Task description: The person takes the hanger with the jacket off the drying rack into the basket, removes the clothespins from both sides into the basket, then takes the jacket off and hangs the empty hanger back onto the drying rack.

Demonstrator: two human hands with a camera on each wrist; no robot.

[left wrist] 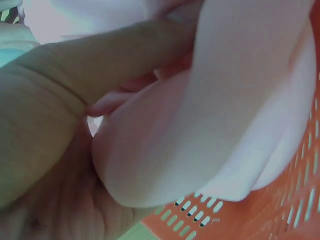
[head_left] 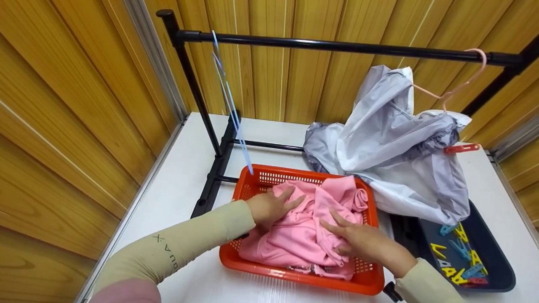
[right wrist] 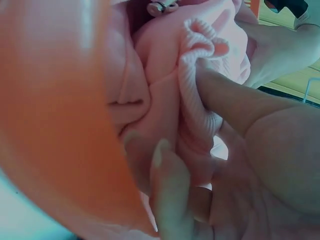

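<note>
A crumpled pink sweatshirt (head_left: 303, 235) with a ribbed cuff (right wrist: 192, 90) lies in an orange-red plastic basket (head_left: 294, 277). My left hand (head_left: 271, 208) is on its left side, fingers spread over the cloth in the head view. Close up in the left wrist view, a fold of the pink cloth (left wrist: 215, 110) lies between thumb and hidden fingers. My right hand (head_left: 366, 244) holds the right side, its thumb on the ribbed cuff and its other fingers bent around the fabric beneath. A small metal fitting (right wrist: 162, 7) shows on the garment.
Behind the basket stands a black clothes rack (head_left: 337, 45). A blue hanger (head_left: 229, 97) hangs at its left, and a pink hanger (head_left: 463, 84) at its right bears a grey-white garment (head_left: 387, 126) with a red clothespin (head_left: 462, 148). A dark tray (head_left: 501, 269) holds several coloured clothespins.
</note>
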